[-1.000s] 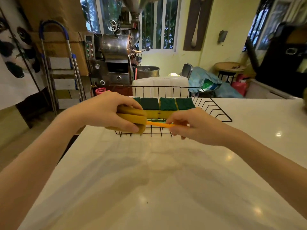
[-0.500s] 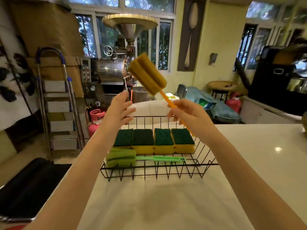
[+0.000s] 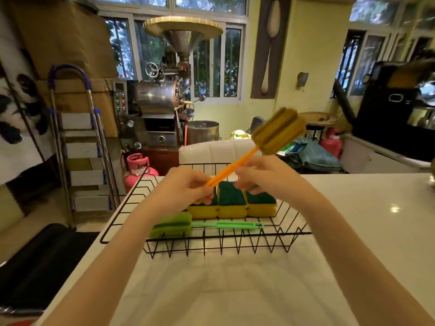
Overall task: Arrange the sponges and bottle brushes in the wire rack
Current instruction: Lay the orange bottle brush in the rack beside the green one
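Orange bottle brush [image 3: 254, 150] held in air above wire rack [image 3: 131, 196], long axis tilted, sponge head up-right, handle end down-left. Handle pinched by left hand [image 3: 186, 189] at tip, by right hand [image 3: 261, 175] mid-shaft. Free slot judged beside green brush [image 3: 202, 225], below and nearer left hand.

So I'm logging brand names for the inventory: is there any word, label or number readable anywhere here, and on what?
None can be read.
Orange bottle brush, green bottle brush, sponges: no print visible.
Roaster control panel: buttons and a small display, too small and blurred to read.
Pink gas cylinder: no legible marking.
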